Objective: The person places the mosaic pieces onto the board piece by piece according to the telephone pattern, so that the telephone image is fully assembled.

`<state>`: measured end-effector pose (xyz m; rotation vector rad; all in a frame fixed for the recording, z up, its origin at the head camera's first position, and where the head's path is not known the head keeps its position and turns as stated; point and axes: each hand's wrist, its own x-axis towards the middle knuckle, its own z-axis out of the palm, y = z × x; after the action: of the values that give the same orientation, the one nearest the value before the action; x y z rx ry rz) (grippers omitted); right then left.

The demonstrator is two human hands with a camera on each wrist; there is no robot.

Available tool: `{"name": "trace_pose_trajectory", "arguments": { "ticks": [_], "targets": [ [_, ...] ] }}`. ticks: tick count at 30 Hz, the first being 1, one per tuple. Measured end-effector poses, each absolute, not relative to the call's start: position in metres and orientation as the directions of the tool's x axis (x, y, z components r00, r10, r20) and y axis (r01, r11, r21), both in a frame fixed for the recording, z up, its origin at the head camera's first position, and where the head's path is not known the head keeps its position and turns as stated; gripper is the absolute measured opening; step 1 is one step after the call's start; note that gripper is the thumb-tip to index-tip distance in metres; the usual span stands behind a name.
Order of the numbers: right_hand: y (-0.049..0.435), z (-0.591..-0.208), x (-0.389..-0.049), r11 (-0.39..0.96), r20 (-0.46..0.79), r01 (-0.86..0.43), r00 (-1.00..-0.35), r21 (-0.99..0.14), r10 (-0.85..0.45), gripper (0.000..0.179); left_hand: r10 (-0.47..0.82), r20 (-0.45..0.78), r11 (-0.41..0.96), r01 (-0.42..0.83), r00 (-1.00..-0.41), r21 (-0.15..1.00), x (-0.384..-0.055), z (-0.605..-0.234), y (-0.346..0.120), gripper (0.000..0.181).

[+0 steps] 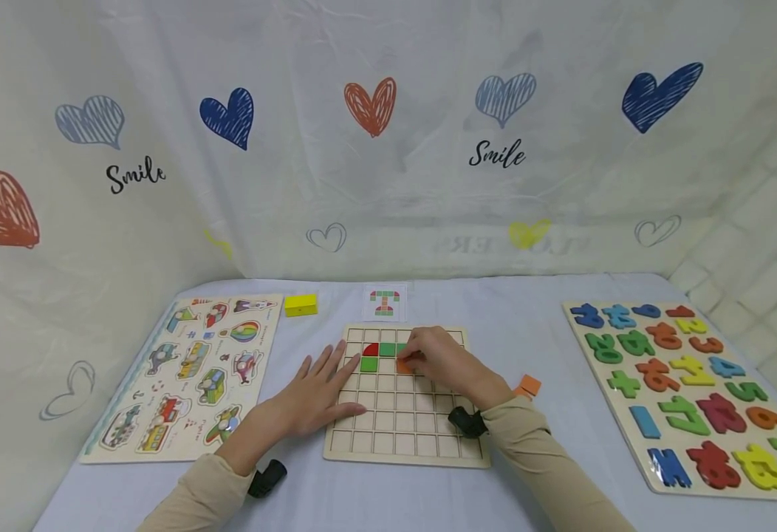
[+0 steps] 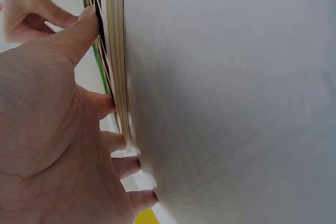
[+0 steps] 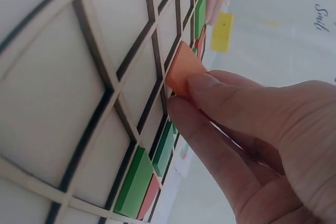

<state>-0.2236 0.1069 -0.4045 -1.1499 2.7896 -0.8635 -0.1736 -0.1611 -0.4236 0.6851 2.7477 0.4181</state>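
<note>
I'm watching the right hand [image 1: 443,360] pinching an orange square [image 3: 184,67] toward twelve o'clock on the grid board [image 1: 385,422], the spread left hand [image 1: 315,397] apparently steadying its nine-o'clock edge.

From here I see a smooth, matt orange tile [image 3: 181,65], a bare-wood grid board [image 1: 385,423], a matt, cloth-covered counter [image 1: 388,504] and a creased, faintly shiny backdrop [image 1: 422,177].

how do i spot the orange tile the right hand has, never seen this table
On the white-covered table, find the wooden grid board in the middle. Over its far part, the right hand pinches the orange tile. The tiles in the grid are green or red, while the other orange pieces lie off the board beside the right sleeve.
</note>
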Motion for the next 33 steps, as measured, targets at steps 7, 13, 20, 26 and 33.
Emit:
{"name": "trace_pose_trajectory", "arguments": {
  "ticks": [7,13,20,26,33],
  "targets": [
    [0.105,-0.401,-0.222,0.631,0.156,-0.623,-0.757,-0.462,-0.634,0.016,0.502,-0.194,0.839,0.42,-0.843,0.346,-0.175,-0.424,-0.16,0.088],
    [0.103,-0.401,-0.222,0.635,0.177,-0.649,-0.744,-0.42,-0.644,0.013,0.506,-0.19,0.839,0.428,-0.842,0.337,-0.175,-0.422,-0.159,0.088],
    [0.104,-0.4,-0.221,0.626,0.209,-0.676,-0.727,-0.388,-0.655,0.009,0.5,-0.195,0.841,0.42,-0.844,0.341,-0.176,-0.421,-0.16,0.088],
    [0.106,-0.4,-0.221,0.612,0.199,-0.681,-0.718,-0.403,-0.667,0.009,0.497,-0.195,0.843,0.417,-0.846,0.34,-0.176,-0.42,-0.16,0.089],
    [0.124,-0.391,-0.222,0.534,0.097,-0.677,-0.66,-0.506,-0.745,0.02,0.501,-0.194,0.839,0.418,-0.844,0.348,-0.172,-0.421,-0.16,0.088]
  ]
}}
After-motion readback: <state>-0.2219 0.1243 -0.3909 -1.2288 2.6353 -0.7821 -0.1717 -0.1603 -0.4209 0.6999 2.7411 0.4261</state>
